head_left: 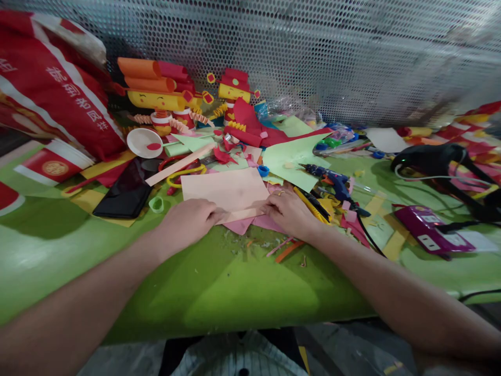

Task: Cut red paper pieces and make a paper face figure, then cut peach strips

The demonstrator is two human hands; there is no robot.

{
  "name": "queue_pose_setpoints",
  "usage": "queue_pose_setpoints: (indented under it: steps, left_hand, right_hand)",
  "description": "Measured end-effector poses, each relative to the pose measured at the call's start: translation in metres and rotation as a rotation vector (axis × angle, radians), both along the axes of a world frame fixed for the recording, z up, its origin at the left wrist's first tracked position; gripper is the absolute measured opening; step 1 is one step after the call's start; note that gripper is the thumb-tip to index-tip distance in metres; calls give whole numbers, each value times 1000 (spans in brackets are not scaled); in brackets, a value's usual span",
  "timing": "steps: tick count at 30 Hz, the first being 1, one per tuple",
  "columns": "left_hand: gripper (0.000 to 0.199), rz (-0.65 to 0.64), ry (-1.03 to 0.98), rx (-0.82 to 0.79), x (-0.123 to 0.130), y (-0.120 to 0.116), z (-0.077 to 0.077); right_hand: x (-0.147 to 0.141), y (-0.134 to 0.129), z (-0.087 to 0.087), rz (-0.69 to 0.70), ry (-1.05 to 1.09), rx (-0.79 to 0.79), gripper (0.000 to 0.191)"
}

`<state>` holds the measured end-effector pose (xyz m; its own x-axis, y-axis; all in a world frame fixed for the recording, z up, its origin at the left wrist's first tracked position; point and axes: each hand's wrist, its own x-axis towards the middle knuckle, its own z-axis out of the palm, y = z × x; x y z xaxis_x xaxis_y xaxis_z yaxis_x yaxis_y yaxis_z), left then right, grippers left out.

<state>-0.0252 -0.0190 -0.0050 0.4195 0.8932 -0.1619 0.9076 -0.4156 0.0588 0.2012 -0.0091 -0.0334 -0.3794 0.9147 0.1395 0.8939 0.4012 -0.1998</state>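
A pale pink sheet of paper (pixel 229 189) lies in front of me, its near edge folded up in a narrow strip. At the left end of that fold my left hand (pixel 192 222) pinches the paper, fingers closed. My right hand (pixel 287 211), with a ring on one finger, presses and grips the fold's right end. Darker pink paper (pixel 239 225) shows beneath the sheet. Just behind it are yellow-handled scissors (pixel 188 175), a loose pale pink strip (pixel 180 164) and a blue cap (pixel 263 171). A yellow cutter knife (pixel 312 204) lies beside my right hand.
Paper figures (pixel 154 102) stand along the perforated metal wall (pixel 313 47). A black phone (pixel 126 188) and paper cups (pixel 55 162) are left. Right are a blue glue gun (pixel 332 180), green paper (pixel 291 156) and a purple power strip (pixel 432 230) with cables. Scraps litter the green table (pixel 235 292).
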Motion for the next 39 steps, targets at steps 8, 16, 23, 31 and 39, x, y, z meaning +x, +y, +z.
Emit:
queue_pose_setpoints:
  steps: [8,16,23,31,39]
  left_hand:
    - [32,2,30,-8,1,0,1]
    - [34,27,53,-22,3,-3,3]
    - [34,19,76,-12,4,-4,3]
    - [31,20,77,-5,4,-6,4]
    - [33,-23,144,47,6,-6,5]
  right_hand:
    - [1,3,-3,-38,-59,32,21]
    - [-1,2,2,-49,-112,5,22]
    - [0,3,0,-35,-111,14,23]
    - [1,5,-4,-25,-124,73,24]
    - [0,5,-2,-40,-127,40,23]
